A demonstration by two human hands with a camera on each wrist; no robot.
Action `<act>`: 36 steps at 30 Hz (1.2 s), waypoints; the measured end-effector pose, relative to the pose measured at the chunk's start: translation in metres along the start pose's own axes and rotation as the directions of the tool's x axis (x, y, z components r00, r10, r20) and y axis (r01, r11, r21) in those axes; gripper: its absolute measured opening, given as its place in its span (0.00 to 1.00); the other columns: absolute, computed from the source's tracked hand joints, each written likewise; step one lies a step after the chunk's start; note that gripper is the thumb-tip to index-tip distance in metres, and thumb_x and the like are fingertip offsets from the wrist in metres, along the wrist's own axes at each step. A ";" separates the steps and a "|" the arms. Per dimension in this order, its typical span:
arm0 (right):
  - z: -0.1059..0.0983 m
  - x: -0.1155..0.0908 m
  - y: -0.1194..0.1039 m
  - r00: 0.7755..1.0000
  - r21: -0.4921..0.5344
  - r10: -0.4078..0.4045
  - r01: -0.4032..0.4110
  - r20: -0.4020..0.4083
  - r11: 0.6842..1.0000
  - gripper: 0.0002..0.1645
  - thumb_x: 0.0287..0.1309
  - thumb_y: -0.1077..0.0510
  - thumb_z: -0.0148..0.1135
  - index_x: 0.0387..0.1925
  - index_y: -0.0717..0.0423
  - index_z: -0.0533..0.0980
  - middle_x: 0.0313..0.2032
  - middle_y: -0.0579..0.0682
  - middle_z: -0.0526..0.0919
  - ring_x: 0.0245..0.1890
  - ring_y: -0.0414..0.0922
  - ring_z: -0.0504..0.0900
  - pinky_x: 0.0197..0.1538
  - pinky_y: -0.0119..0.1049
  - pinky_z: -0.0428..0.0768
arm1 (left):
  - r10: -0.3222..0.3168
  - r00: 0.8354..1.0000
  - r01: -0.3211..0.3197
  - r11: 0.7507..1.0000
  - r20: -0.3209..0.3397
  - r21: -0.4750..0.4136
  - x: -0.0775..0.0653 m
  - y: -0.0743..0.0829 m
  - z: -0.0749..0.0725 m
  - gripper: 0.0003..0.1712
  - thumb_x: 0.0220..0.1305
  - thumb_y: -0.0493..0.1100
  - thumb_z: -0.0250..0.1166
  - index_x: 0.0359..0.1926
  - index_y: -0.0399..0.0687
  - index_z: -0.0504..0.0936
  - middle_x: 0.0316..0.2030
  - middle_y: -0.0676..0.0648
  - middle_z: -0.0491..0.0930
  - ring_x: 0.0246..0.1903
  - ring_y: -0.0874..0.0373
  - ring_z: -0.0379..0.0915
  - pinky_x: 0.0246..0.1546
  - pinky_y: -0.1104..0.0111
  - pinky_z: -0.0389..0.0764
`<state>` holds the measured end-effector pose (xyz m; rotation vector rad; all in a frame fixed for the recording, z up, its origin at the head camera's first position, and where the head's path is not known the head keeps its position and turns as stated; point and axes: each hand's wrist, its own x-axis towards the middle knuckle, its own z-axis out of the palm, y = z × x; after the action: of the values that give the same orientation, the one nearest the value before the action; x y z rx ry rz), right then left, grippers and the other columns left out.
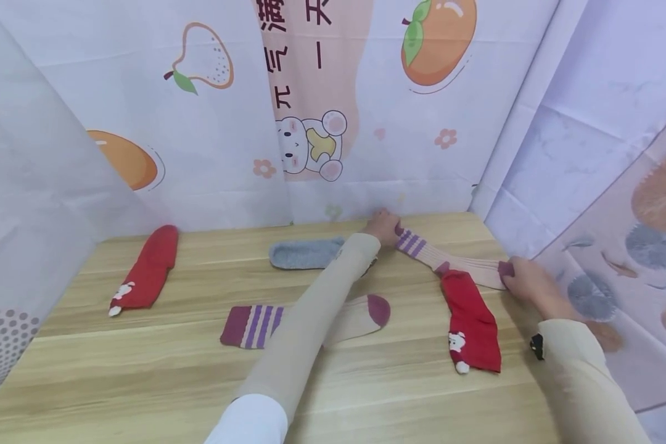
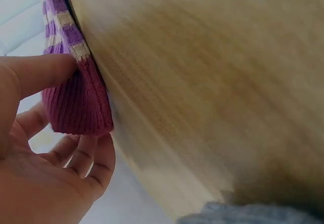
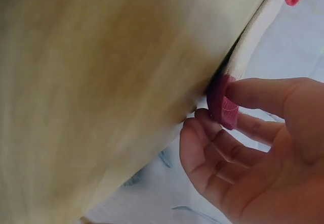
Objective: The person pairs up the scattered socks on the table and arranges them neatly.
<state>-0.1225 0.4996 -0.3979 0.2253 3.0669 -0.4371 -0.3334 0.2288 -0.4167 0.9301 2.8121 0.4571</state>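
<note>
1. Head view: my landmark is the short, fuzzy grey sock (image 1: 300,254) on the pale wood-grain worktop (image 1: 422,401). To its right, my left hand (image 1: 383,227) and right hand (image 1: 530,280) hold a long pink ribbed-knit sock with purple stripes and maroon ends (image 1: 460,263) between them. A matching pink striped sock (image 1: 258,327) lies nearer me than the grey sock, partly under my left sleeve. A red sock with a white bear motif (image 1: 474,327) is right of the grey sock and nearer me, its toe against or just beside the held sock's heel; a second red sock (image 1: 151,268) lies to the grey sock's left.

2. Left wrist view: my left fingers grasp the maroon cuff, thumb on top. I judge the step to be drawing the sock out straight.

3. Right wrist view: my right fingers pinch the maroon toe, thumb on top. To my mind, the next move calls for an even hold on both ends, without dragging the neighbouring red sock.
</note>
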 end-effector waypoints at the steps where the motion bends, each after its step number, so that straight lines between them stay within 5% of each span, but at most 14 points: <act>1: 0.000 0.001 0.000 1.000 0.005 0.005 -0.005 0.002 1.000 0.16 0.62 0.60 0.60 0.40 0.74 0.75 0.33 0.66 0.79 0.32 0.58 0.76 0.40 0.58 0.76 | 0.004 1.000 -0.004 1.000 -0.004 -0.012 0.000 0.000 0.001 0.12 0.59 0.43 0.71 0.40 0.51 0.78 0.41 0.51 0.73 0.46 0.56 0.67 0.49 0.65 0.72; 5: 0.001 0.001 0.002 1.000 0.035 0.004 -0.003 -0.028 0.999 0.13 0.65 0.60 0.56 0.35 0.70 0.77 0.28 0.62 0.78 0.29 0.55 0.75 0.36 0.51 0.75 | 0.024 0.999 -0.027 0.997 -0.038 -0.078 0.000 -0.002 0.004 0.14 0.59 0.40 0.71 0.41 0.51 0.74 0.39 0.52 0.75 0.41 0.57 0.71 0.45 0.67 0.75; 9: 0.001 0.000 0.004 0.990 0.063 -0.017 0.026 -0.141 0.998 0.11 0.64 0.63 0.52 0.26 0.64 0.73 0.23 0.57 0.74 0.26 0.53 0.72 0.29 0.45 0.69 | 0.043 0.994 -0.058 0.988 -0.103 -0.145 -0.003 -0.005 0.004 0.14 0.60 0.36 0.69 0.42 0.51 0.73 0.40 0.52 0.78 0.42 0.57 0.75 0.44 0.68 0.77; 18: 0.001 -0.003 0.007 0.913 0.073 -0.033 0.068 -0.406 0.995 0.08 0.62 0.68 0.55 0.29 0.71 0.76 0.24 0.65 0.79 0.24 0.60 0.76 0.27 0.52 0.71 | 0.106 0.965 -0.140 0.982 -0.241 -0.128 -0.005 -0.004 -0.015 0.13 0.63 0.35 0.66 0.45 0.48 0.73 0.40 0.49 0.80 0.41 0.56 0.77 0.43 0.70 0.77; 26: -0.013 -0.012 -0.001 0.859 0.096 0.000 0.057 -0.511 0.994 0.10 0.65 0.66 0.53 0.39 0.73 0.74 0.33 0.76 0.79 0.33 0.75 0.76 0.35 0.65 0.70 | 0.144 0.952 -0.192 0.968 -0.271 -0.160 -0.019 -0.008 -0.040 0.13 0.64 0.32 0.64 0.48 0.43 0.74 0.44 0.45 0.81 0.45 0.53 0.78 0.48 0.67 0.78; 36: -0.030 -0.031 -0.023 0.825 0.097 0.000 0.067 -0.566 0.993 0.11 0.66 0.64 0.52 0.43 0.70 0.75 0.37 0.75 0.79 0.36 0.78 0.74 0.37 0.67 0.67 | 0.168 0.949 -0.219 0.960 -0.267 -0.176 -0.047 -0.013 -0.067 0.11 0.66 0.34 0.62 0.48 0.44 0.74 0.44 0.45 0.80 0.46 0.53 0.77 0.49 0.67 0.77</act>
<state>-0.0961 0.4822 -0.3614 0.3652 3.6364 -0.6520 -0.3182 0.1747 -0.3557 1.1839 2.8253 0.9326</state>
